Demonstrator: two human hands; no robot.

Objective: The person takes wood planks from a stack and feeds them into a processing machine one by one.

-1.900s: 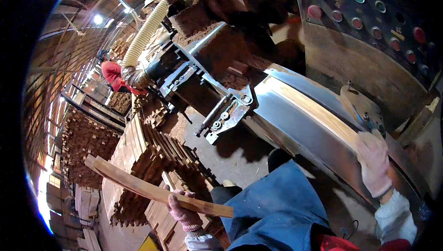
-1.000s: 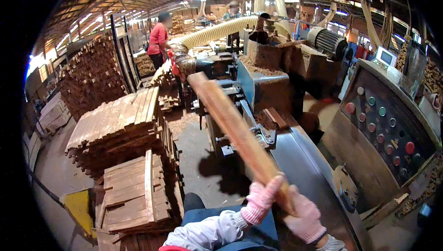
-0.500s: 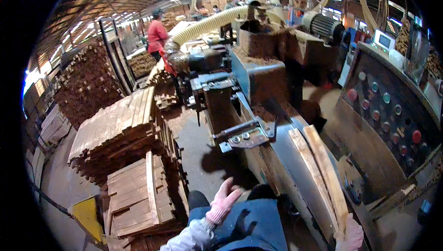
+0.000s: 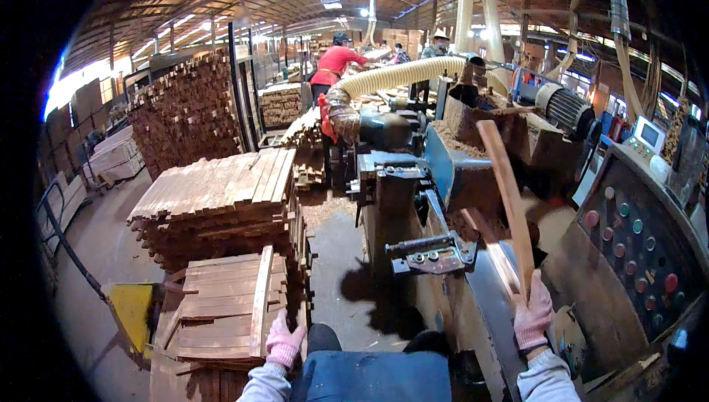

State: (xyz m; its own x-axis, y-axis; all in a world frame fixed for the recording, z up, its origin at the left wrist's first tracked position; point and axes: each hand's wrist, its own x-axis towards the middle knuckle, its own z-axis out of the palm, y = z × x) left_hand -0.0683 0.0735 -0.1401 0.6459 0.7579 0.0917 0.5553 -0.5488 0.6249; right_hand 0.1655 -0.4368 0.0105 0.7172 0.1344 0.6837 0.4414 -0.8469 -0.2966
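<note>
My right hand (image 4: 533, 315), in a pink-and-white glove, is closed round the near end of a long wooden slat (image 4: 511, 199). That slat tilts up and away over the machine's metal bed (image 4: 484, 284). A second wooden strip (image 4: 493, 250) lies along the bed beside it, its near end close to my fingers; whether they touch it cannot be told. My left hand (image 4: 284, 341), gloved alike, is open with its fingers apart. It is at the right edge of the low stack of boards (image 4: 225, 306), beside a loose slat (image 4: 261, 302) lying lengthwise on top.
A woodworking machine with a blue housing (image 4: 437, 162) and ribbed hose (image 4: 402, 77) stands ahead. The button panel (image 4: 628, 232) is at right. A taller board stack (image 4: 214, 188) and a yellow metal piece (image 4: 131, 313) are left. A person in red (image 4: 336, 66) works farther back.
My left hand has moved left from above my lap to the low stack. My right hand has raised one slat off the bed. The view has tilted up and turned.
</note>
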